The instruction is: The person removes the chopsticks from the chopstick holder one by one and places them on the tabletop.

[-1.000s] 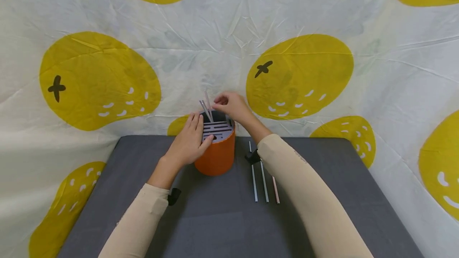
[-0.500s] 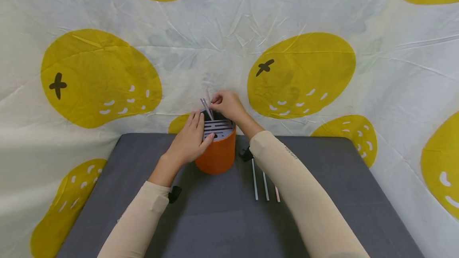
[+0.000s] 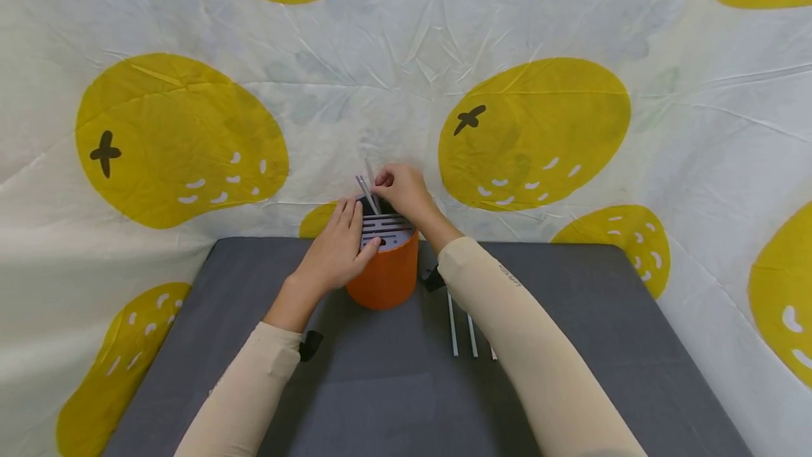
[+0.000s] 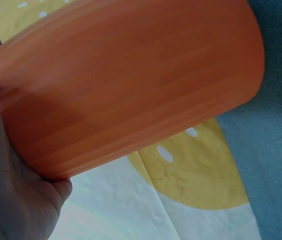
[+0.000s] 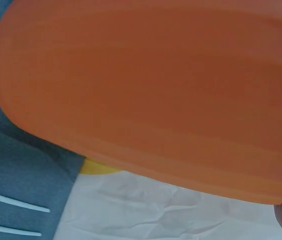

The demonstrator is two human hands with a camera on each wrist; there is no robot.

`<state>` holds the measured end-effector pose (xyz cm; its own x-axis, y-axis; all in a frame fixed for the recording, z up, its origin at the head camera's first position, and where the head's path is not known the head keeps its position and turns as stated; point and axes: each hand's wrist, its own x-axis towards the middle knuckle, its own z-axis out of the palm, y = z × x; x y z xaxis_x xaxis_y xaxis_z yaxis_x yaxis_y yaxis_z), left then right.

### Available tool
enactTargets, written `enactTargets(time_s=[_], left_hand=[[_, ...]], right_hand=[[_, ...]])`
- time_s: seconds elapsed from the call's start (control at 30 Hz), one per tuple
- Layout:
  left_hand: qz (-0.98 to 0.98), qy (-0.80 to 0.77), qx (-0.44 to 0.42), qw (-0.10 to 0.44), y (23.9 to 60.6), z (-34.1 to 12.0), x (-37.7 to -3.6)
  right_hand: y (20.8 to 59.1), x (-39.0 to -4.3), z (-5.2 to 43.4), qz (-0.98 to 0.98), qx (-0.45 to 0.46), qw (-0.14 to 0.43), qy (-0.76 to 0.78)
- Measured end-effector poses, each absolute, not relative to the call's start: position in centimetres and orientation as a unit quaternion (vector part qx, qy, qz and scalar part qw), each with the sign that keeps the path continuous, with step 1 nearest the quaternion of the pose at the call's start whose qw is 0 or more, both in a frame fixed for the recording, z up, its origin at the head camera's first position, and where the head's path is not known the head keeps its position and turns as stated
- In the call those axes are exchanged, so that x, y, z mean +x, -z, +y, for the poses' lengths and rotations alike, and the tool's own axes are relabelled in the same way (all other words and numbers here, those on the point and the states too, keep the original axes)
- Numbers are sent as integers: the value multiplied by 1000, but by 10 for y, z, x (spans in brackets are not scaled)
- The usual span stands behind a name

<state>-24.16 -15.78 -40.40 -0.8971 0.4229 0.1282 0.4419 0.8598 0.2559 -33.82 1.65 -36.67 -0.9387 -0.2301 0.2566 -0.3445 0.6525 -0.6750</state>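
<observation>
Holder: an orange cylindrical holder [image 3: 383, 277] with a grey slotted top stands upright just above the centre of the head view, on the grey table [image 3: 380, 400]
Left hand: the left hand [image 3: 336, 249] wraps the holder's left side, thumb on the slotted top
Right hand: the right hand [image 3: 402, 189] pinches a thin straw [image 3: 370, 185] standing in the holder's far slots, beside two others
Loose straws: three more straws [image 3: 453, 323] lie on the table right of the holder, partly under the right sleeve
Backdrop: white cloth with yellow shapes [image 3: 533, 132]
</observation>
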Motion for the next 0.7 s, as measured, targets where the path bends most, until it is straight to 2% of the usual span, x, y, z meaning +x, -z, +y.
enactTargets(time_s=[0.43, 0.7], left_hand=[[-964, 140, -223, 39, 405, -157, -242], [-965, 140, -217, 38, 406, -156, -244]], right_hand=[[367, -330, 27, -875, 176, 115, -436], [354, -326, 43, -821, 176, 107, -533]])
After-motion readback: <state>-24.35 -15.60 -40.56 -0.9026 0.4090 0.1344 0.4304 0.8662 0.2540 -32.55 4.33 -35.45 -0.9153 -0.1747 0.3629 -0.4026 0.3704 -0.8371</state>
